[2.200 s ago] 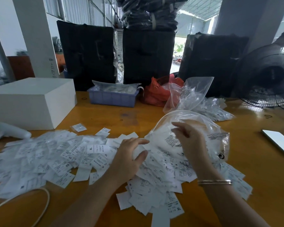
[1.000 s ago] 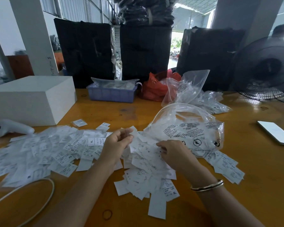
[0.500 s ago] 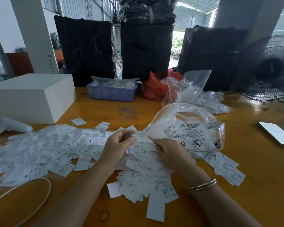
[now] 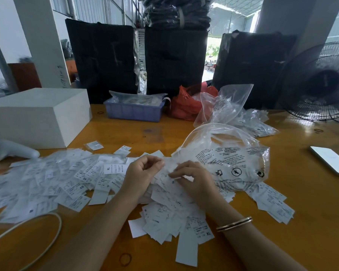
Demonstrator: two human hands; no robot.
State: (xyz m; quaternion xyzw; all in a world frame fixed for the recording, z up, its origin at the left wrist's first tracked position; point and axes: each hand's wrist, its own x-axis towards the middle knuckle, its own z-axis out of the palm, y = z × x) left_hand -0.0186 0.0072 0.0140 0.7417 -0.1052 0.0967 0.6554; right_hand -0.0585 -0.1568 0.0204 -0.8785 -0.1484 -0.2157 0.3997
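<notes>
Paper tags (image 4: 70, 184): small white slips with black print, heaped on the wooden table (image 4: 311, 212) close to the person.
Left hand (image 4: 143, 173): fingers curled, pinching tags at the top of the heap.
Right hand (image 4: 194, 180): just beside the left one, fingertips pinching tags too. A bracelet (image 4: 234, 223) sits on its wrist.
Clear bag (image 4: 233, 159): puffed up, just behind the right hand and touching the heap. I cannot tell if tags are inside.
Blue tray (image 4: 133, 111): at the back, holding clear packets.
Left side: white box (image 4: 37, 118), white controller (image 4: 10, 150) and a cable (image 4: 37, 235).
Right side: phone (image 4: 331, 160) and fan (image 4: 321, 83), well apart from the heap.
</notes>
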